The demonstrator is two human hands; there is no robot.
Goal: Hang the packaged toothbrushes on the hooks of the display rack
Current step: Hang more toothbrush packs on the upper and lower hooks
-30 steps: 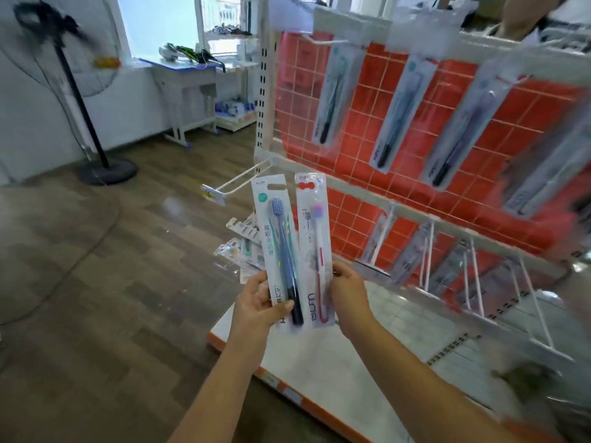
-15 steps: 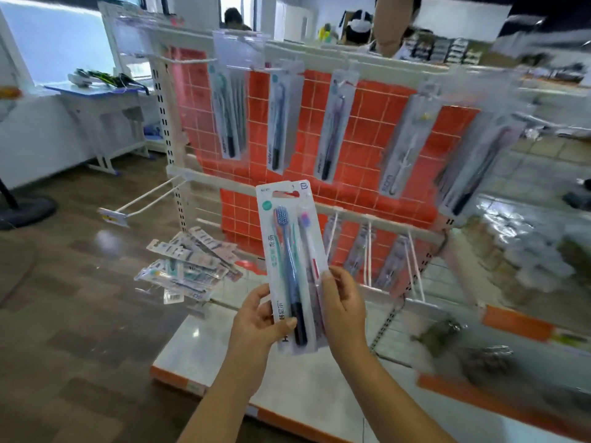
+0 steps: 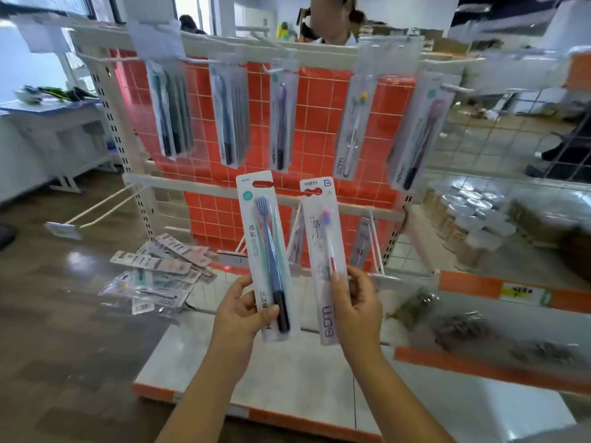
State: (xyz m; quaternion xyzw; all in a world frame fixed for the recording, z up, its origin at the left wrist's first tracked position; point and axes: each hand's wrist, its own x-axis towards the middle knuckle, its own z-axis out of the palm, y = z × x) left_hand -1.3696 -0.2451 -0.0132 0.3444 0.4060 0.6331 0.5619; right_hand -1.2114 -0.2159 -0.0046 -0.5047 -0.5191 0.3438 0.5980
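My left hand (image 3: 240, 310) grips the lower end of a pack with a blue toothbrush (image 3: 266, 238), held upright in front of the rack. My right hand (image 3: 356, 302) pinches a second pack with a white, pink-headed toothbrush (image 3: 323, 247) just to its right; the two packs stand apart. The display rack (image 3: 323, 103) has a red grid back and white hooks. Several toothbrush packs hang from its top row, such as one with a purple brush (image 3: 281, 116). More packs hang on the lower row behind my packs, partly hidden.
A pile of loose toothbrush packs (image 3: 160, 276) lies on the white base shelf (image 3: 287, 372) at the left. A long bare hook (image 3: 96, 212) sticks out leftward from the rack's upright. Another person (image 3: 332, 20) stands behind the rack. Shelves with goods run along the right.
The two packs overlapped in my hands half a second ago; now they are separated, the pink one drawn to the right. My view has swung right and closer to the rack.
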